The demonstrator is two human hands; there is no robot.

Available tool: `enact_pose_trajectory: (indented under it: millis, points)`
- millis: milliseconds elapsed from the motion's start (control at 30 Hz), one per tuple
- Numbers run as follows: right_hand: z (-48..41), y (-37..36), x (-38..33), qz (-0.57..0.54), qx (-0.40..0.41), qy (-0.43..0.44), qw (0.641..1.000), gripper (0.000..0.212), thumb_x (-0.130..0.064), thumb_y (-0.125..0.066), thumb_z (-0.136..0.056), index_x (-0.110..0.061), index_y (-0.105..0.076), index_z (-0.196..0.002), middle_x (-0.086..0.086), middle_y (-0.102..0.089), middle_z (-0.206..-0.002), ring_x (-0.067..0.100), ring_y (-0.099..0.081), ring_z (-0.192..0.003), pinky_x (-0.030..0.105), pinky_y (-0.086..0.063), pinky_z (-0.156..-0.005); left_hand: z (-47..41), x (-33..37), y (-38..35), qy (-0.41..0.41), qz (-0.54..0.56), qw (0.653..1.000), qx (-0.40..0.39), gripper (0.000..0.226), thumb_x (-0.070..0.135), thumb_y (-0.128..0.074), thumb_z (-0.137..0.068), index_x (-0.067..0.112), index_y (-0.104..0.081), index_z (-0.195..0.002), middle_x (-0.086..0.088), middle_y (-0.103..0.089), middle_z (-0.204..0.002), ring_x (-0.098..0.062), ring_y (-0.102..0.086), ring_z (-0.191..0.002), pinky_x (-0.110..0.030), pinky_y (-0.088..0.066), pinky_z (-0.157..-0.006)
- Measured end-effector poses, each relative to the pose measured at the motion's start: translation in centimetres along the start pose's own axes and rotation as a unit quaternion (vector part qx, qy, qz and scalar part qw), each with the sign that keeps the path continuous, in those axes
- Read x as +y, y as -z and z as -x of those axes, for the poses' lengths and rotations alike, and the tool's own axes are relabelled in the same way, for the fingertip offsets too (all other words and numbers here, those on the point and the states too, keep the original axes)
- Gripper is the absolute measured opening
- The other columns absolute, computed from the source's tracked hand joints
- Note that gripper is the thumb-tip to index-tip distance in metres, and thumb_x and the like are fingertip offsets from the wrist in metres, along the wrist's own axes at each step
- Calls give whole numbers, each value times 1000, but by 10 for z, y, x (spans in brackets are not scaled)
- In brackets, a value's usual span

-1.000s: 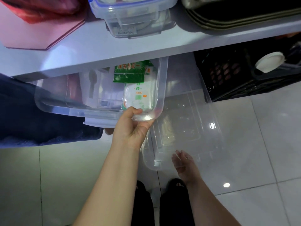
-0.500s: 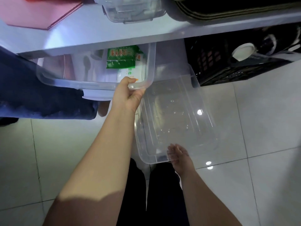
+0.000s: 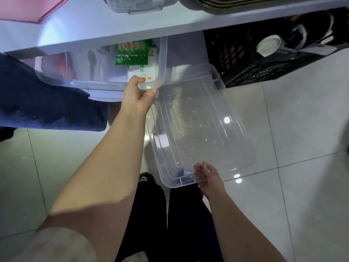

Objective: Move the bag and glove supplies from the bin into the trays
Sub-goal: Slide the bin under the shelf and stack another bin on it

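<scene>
A clear plastic bin (image 3: 56, 80) sticks out from under a white shelf, partly hidden by it. Inside lie a green printed packet (image 3: 133, 53) and a white packet (image 3: 138, 72) with orange marks. My left hand (image 3: 137, 96) grips the bin's near right corner, thumb over the rim. Lower and to the right, an empty clear plastic tray (image 3: 200, 127) rests tilted over the floor. My right hand (image 3: 207, 176) holds its near edge with the fingers curled around the rim.
A white shelf (image 3: 113, 25) runs across the top with a clear lidded container (image 3: 136, 4) and stacked trays on it. A black crate (image 3: 264, 59) stands under the shelf at right. Dark blue cloth (image 3: 43, 103) lies at left. My dark-clothed legs are below on the white tiled floor (image 3: 302, 148).
The bin has slid back a little under the shelf with my left hand on it. My right hand has closed on the tray's near edge. The view has shifted.
</scene>
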State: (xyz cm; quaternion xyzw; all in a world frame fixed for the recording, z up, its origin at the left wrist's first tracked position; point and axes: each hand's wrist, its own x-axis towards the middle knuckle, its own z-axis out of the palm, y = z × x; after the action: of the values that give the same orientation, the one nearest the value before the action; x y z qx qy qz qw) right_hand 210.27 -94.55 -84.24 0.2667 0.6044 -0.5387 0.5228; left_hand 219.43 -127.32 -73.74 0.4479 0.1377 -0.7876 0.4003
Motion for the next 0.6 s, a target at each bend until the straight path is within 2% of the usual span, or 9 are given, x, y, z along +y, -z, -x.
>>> enact_pose_trajectory:
  millis: [67,167,267,333,400,433,500,533,600]
  points:
    - [2,-1,-4,12,-6,3,1000,9,-4,-55,-89,-3,-59,-98,11,-69,-84,21,-65,-73,33,-51,-73,-3,1,2,6,-12,1000,-9,19,-7,-48,-84,-7,-50,-103,-29,-51,-123,-51,-51,-116,-61,-50,-88]
    - [3,-3,-8,6,-25,-8,1000,22,0,-46,-96,-6,-63,-83,9,-70,-75,17,-62,-63,27,-48,-63,-8,3,7,12,-69,997,-19,24,5,-59,-89,-2,-51,-110,-26,-53,-125,-48,-57,-111,-63,-52,-81]
    - [8,-5,-10,-5,-32,-18,999,14,-1,-47,-95,-7,-57,-87,12,-66,-80,17,-64,-63,25,-50,-58,-8,5,12,2,-143,990,-8,30,20,-66,-89,2,-50,-107,-23,-50,-124,-42,-65,-103,-59,-54,-83]
    - [13,-7,-11,5,-39,-17,999,12,-4,-50,-93,-6,-58,-85,11,-68,-78,19,-66,-64,28,-55,-60,-7,5,15,-10,-180,983,14,38,25,-68,-88,5,-49,-115,-20,-49,-124,-36,-68,-100,-55,-55,-84]
    - [18,-6,-8,9,-40,-22,999,6,-6,-55,-88,-4,-58,-83,9,-69,-73,20,-67,-63,33,-56,-68,-5,0,17,-10,-209,977,30,38,23,-65,-91,6,-52,-121,-19,-59,-116,-31,-68,-101,-48,-58,-82]
    - [21,-7,-6,7,-32,-29,999,4,-7,-57,-86,-3,-57,-86,9,-68,-73,19,-66,-63,34,-54,-71,-3,-5,18,-8,-224,974,42,35,20,-62,-93,5,-53,-123,-17,-64,-106,-28,-69,-98,-43,-59,-80]
    - [24,-9,-4,17,-10,-38,999,14,-7,-59,-85,-1,-56,-97,11,-65,-77,18,-65,-64,31,-53,-71,1,-16,22,-13,-238,969,72,33,12,-54,-97,0,-50,-127,-15,-66,-92,-23,-70,-79,-32,-55,-74]
    - [24,-11,-4,22,-6,-38,999,18,-7,-60,-83,1,-56,-99,12,-66,-77,18,-65,-64,31,-54,-70,1,-21,25,-22,-237,968,77,33,11,-52,-98,-1,-49,-129,-14,-67,-91,-21,-70,-73,-30,-53,-73]
    - [21,-16,-7,20,-5,-40,999,22,-6,-59,-83,4,-56,-102,13,-67,-79,18,-66,-65,33,-54,-73,-1,-28,32,-34,-238,969,66,36,12,-50,-99,3,-45,-133,-13,-65,-107,-18,-71,-81,-31,-57,-78]
